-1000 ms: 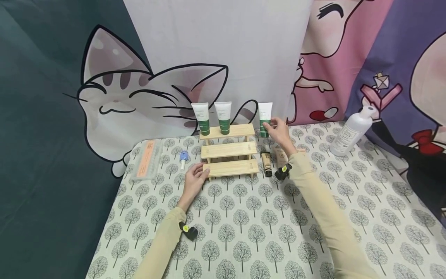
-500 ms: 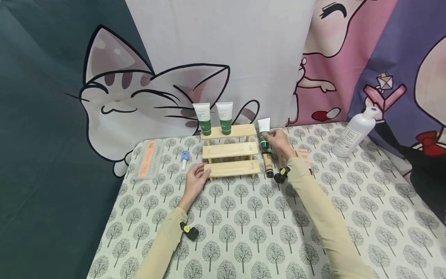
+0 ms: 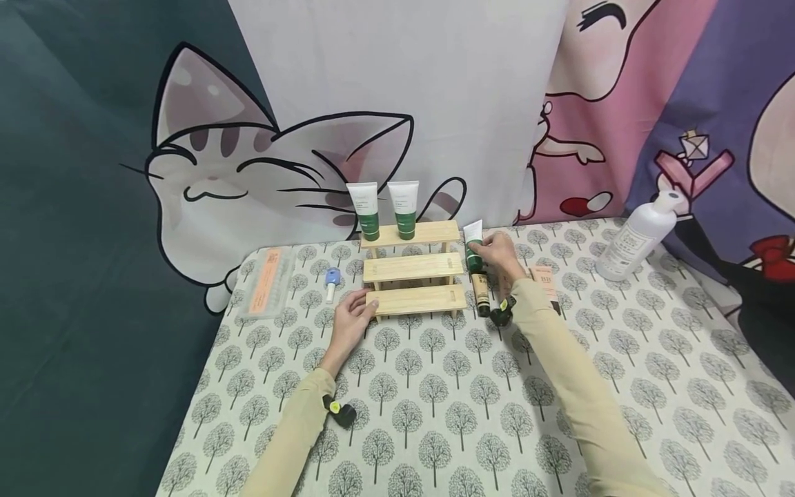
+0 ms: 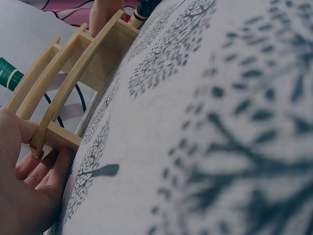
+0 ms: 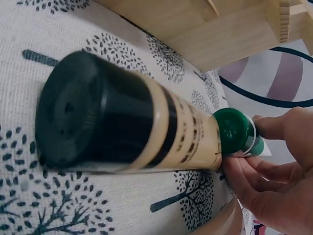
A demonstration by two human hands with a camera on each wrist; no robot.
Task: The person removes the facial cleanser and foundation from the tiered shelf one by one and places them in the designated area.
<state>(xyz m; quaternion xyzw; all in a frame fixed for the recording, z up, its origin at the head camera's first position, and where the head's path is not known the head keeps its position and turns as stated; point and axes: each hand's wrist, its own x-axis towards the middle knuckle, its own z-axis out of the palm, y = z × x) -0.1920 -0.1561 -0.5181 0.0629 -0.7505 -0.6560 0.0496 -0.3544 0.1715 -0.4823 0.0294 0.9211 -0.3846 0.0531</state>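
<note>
A three-step wooden display stand [image 3: 413, 266] stands at the back of the table. My left hand [image 3: 349, 322] grips the left end of its lowest step, with the thumb on top and the fingers underneath in the left wrist view. Two white-and-green squeeze tubes stand cap down on the top step, the left tube [image 3: 364, 209] and the right tube [image 3: 405, 208]. Right of the stand, my right hand [image 3: 500, 254] pinches a third white-and-green squeeze tube [image 3: 474, 257], which leans back. Its green cap [image 5: 231, 130] is right at the far end of a tan tube with a black cap [image 5: 188, 128].
Pinkish BB packaging [image 3: 544, 281] lies beside the right forearm, partly hidden. A white pump bottle [image 3: 636, 238] is farther right. On the left lie a small blue-and-white item [image 3: 332, 281] and a clear case with an orange label [image 3: 267, 281]. A cartoon curtain [image 3: 397, 76] hangs behind.
My right hand has lowered the third squeeze tube from upright beside the stand to a leaning position, bringing its cap toward the tan tube. The left hand keeps its grip on the stand.
</note>
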